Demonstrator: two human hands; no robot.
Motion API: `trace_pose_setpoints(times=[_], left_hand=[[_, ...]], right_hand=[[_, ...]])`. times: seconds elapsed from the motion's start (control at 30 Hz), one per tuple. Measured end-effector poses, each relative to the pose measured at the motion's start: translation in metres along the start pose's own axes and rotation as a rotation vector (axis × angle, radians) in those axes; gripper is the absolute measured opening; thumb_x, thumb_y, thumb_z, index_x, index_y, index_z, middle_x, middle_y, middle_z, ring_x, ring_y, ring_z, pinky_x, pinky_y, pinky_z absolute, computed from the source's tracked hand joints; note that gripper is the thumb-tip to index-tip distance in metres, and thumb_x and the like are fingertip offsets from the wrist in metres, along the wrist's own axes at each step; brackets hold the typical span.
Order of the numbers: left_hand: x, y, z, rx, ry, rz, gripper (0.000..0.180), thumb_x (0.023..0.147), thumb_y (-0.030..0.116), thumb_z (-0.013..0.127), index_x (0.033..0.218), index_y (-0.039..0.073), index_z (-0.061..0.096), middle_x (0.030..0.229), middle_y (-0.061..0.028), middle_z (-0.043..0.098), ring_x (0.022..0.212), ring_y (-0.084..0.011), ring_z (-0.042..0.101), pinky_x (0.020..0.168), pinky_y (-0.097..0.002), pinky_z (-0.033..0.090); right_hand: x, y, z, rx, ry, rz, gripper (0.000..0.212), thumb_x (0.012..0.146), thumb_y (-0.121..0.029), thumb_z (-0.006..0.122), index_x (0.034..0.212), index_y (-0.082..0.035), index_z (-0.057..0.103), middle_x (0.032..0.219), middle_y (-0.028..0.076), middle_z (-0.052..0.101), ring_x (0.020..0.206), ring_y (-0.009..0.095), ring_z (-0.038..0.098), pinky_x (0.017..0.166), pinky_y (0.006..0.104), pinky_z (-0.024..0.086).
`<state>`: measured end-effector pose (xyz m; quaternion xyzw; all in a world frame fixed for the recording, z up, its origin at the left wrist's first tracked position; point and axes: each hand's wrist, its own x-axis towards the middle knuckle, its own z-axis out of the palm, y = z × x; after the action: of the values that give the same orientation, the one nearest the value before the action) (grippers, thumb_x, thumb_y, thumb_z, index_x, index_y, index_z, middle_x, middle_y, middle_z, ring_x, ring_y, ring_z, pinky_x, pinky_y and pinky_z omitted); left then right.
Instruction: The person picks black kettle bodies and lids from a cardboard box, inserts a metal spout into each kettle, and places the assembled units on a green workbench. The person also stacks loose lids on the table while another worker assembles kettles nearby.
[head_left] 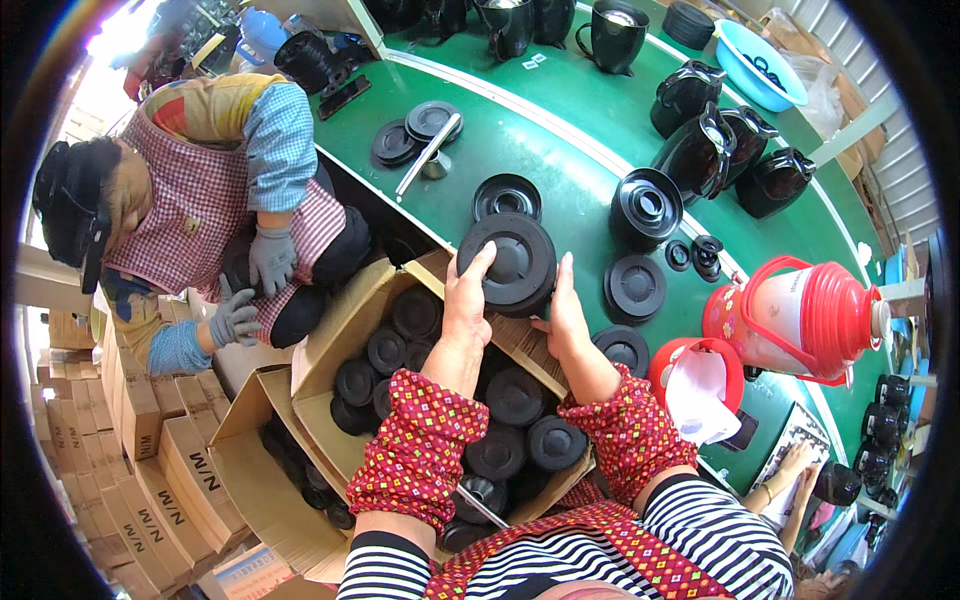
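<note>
Above the near edge of the green table, a thick black round lid (510,258) is held with its ridged face up. My left hand (466,312) grips its left side, thumb on the top and fingers hidden underneath. My right hand (568,318) cups the lower right side, its thumb along the rim and its other fingers partly hidden. Just beyond lies an upturned black ring-shaped part (507,197). Below my wrists, an open cardboard box (345,345) holds several black round lids (515,397).
At left, a co-worker (205,190) in grey gloves sits beside stacked cartons (190,480). Black jugs (695,150), a blue basin (758,65) and a red thermos (790,320) stand on the table (560,150). A metal-handled tool (430,155) lies near two black discs.
</note>
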<state>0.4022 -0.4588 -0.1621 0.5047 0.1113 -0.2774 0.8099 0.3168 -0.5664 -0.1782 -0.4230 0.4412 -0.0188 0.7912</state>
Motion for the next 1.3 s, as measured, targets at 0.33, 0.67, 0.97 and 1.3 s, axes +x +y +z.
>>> trace_pose_setpoints(times=[0.33, 0.67, 0.97, 1.3], left_hand=[[0.106, 0.036, 0.037, -0.06, -0.244, -0.118, 0.041, 0.095, 0.027, 0.073, 0.126, 0.001, 0.068, 0.118, -0.0113, 0.074, 0.105, -0.0236, 0.072, 0.096, -0.0388, 0.057], [0.113, 0.057, 0.034, 0.278, -0.146, -0.042, 0.084, 0.085, 0.052, 0.077, 0.146, 0.002, 0.048, 0.146, -0.0179, 0.05, 0.131, -0.038, 0.042, 0.109, -0.0582, 0.03], [-0.048, 0.089, -0.157, 0.434, 0.119, 0.09, 0.079, 0.093, 0.052, 0.073, 0.149, 0.002, 0.049, 0.148, -0.0205, 0.052, 0.142, -0.0365, 0.042, 0.119, -0.0509, 0.032], [-0.118, -0.145, -0.376, 0.389, 0.276, -0.36, 0.061, 0.106, 0.047, 0.058, 0.127, -0.009, 0.064, 0.122, -0.0114, 0.068, 0.109, -0.0242, 0.065, 0.106, -0.0396, 0.048]], right_hand=[[0.078, -0.05, 0.032, 0.064, -0.05, -0.101, 0.101, 0.094, -0.086, 0.022, 0.162, -0.013, 0.032, 0.159, 0.014, 0.046, 0.141, 0.034, 0.048, 0.106, 0.0607, 0.04], [0.089, -0.049, 0.035, -0.025, 0.113, -0.212, 0.098, 0.096, -0.083, 0.031, 0.166, -0.015, 0.021, 0.166, 0.027, 0.023, 0.149, 0.046, 0.029, 0.115, 0.0638, 0.03], [-0.014, 0.074, 0.036, -0.261, -0.257, -0.296, 0.062, 0.107, -0.056, 0.046, 0.138, -0.004, 0.057, 0.131, 0.014, 0.061, 0.119, 0.025, 0.057, 0.104, 0.0382, 0.045], [0.015, 0.225, 0.042, -1.46, -0.525, 0.018, 0.098, 0.075, -0.06, 0.085, 0.125, 0.02, 0.061, 0.125, 0.035, 0.067, 0.119, 0.041, 0.067, 0.101, 0.0406, 0.053]])
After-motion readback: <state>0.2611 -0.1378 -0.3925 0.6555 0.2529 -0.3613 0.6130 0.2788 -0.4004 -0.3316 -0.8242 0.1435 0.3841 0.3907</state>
